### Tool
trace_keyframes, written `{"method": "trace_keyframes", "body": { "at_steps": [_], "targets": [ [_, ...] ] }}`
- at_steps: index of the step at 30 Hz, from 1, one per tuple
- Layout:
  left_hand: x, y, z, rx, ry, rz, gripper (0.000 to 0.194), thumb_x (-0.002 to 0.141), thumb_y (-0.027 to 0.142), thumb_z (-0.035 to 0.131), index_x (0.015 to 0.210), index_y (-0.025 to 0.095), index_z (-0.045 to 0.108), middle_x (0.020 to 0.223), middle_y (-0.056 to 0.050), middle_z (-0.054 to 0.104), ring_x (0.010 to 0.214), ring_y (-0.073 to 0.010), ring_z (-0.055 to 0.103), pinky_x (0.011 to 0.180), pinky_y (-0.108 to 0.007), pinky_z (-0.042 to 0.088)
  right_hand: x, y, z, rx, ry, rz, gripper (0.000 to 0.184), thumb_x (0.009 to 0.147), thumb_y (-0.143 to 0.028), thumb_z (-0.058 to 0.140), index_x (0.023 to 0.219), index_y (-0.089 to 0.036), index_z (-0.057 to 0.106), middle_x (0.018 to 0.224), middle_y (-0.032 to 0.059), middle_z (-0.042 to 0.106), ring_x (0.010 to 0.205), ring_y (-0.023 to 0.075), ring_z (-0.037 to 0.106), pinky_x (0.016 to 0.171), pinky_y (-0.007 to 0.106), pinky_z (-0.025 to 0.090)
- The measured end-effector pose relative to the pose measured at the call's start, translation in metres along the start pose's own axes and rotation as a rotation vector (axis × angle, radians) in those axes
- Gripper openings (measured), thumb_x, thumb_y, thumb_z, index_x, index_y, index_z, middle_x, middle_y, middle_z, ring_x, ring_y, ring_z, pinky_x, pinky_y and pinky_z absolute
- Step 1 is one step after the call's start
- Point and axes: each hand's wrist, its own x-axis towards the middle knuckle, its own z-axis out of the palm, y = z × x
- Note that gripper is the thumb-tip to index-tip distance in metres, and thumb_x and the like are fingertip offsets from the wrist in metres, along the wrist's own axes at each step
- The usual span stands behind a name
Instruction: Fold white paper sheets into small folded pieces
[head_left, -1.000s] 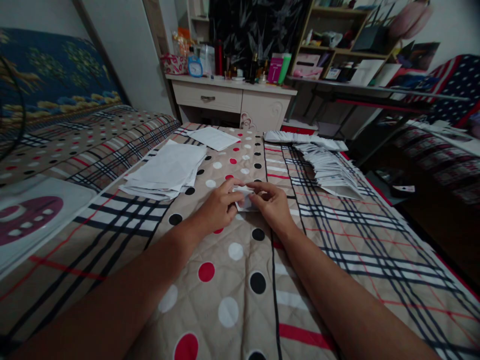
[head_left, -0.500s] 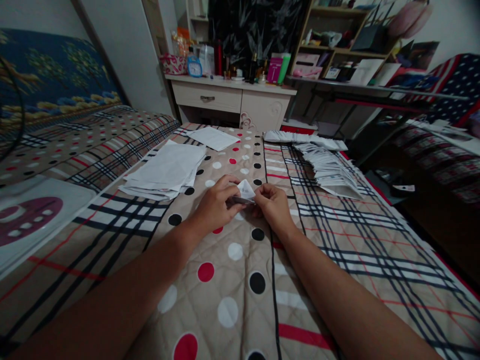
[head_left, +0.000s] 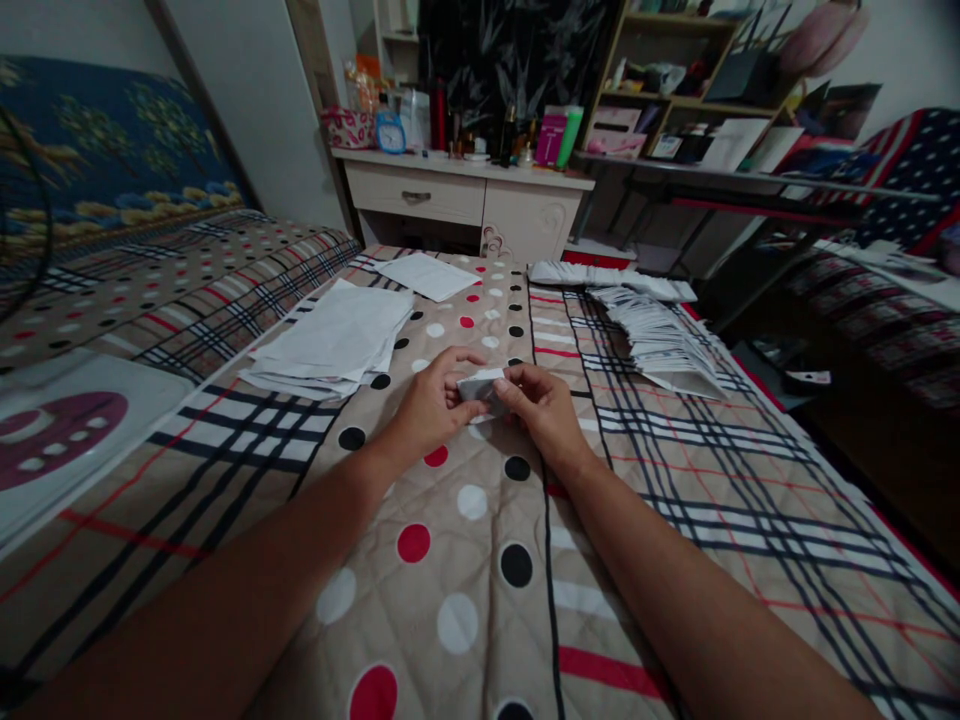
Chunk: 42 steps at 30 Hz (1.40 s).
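Note:
Both my hands meet over the middle of the quilted bed cover. My left hand and my right hand pinch a small folded white paper from either side, holding it just above the cover. The fingers of both hands are closed on its edges. A loose stack of flat white sheets lies to the left of my hands. A long row of small folded white papers runs along the right side of the bed.
A single white sheet lies near the bed's far end. A cream dresser with bottles and a blue clock stands beyond. Shelves rise at the back right. A white bag with a maroon print lies left.
The small paper lay pressed flat on the cover, was lifted with a corner standing up, and is now folded down flatter between my fingers. My hands stayed in the same spot.

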Motion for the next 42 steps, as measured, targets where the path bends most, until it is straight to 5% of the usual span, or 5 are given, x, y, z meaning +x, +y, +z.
{"method": "trace_keyframes", "body": {
  "at_steps": [12, 18, 24, 30, 42],
  "targets": [
    [0.003, -0.005, -0.001, 0.111, -0.062, -0.011, 0.016, 0.075, 0.026, 0.065, 0.085, 0.013, 0.067, 0.070, -0.001, 0.067, 0.059, -0.0128, 0.062, 0.053, -0.021, 0.048, 0.001, 0.007, 0.000, -0.078, 0.008, -0.037, 0.025, 0.073, -0.038, 0.070, 0.066, -0.018, 0.056, 0.059, -0.0033, 0.051, 0.054, 0.0093, 0.044, 0.051, 0.023, 0.034],
    [-0.004, 0.004, -0.004, 0.291, -0.105, -0.105, 0.018, 0.083, 0.028, 0.054, 0.076, 0.015, 0.065, 0.055, 0.003, 0.057, 0.042, -0.0118, 0.055, 0.037, -0.020, 0.040, -0.002, 0.005, -0.001, -0.225, -0.224, 0.023, 0.032, 0.079, -0.035, 0.059, 0.055, -0.019, 0.046, 0.051, -0.0048, 0.042, 0.048, 0.0073, 0.035, 0.046, 0.022, 0.025],
    [0.001, 0.005, -0.002, 0.276, 0.081, -0.129, 0.030, 0.087, 0.036, 0.052, 0.067, 0.016, 0.060, 0.049, 0.004, 0.050, 0.036, -0.0099, 0.048, 0.033, -0.019, 0.033, -0.004, -0.004, 0.000, -0.148, -0.320, 0.111, 0.039, 0.081, -0.038, 0.059, 0.050, -0.018, 0.049, 0.043, -0.0044, 0.043, 0.041, 0.0057, 0.031, 0.042, 0.023, 0.020],
    [0.011, -0.007, -0.019, -0.090, 0.380, -0.115, 0.040, 0.089, 0.053, 0.052, 0.086, 0.015, 0.062, 0.051, 0.004, 0.055, 0.038, -0.0068, 0.045, 0.038, -0.018, 0.028, -0.005, -0.004, 0.003, -0.058, -0.080, 0.118, 0.038, 0.082, -0.038, 0.061, 0.050, -0.017, 0.054, 0.043, -0.0028, 0.049, 0.038, 0.0060, 0.033, 0.040, 0.023, 0.020],
    [0.043, -0.001, 0.015, -0.064, 0.111, -0.065, 0.034, 0.067, 0.040, 0.076, 0.088, 0.014, 0.066, 0.080, -0.004, 0.070, 0.063, -0.0129, 0.060, 0.054, -0.022, 0.042, 0.012, 0.014, -0.003, 0.056, 0.209, -0.004, 0.035, 0.083, -0.044, 0.061, 0.060, -0.017, 0.061, 0.054, -0.0003, 0.059, 0.042, 0.0094, 0.047, 0.045, 0.023, 0.033]
  ]
}}
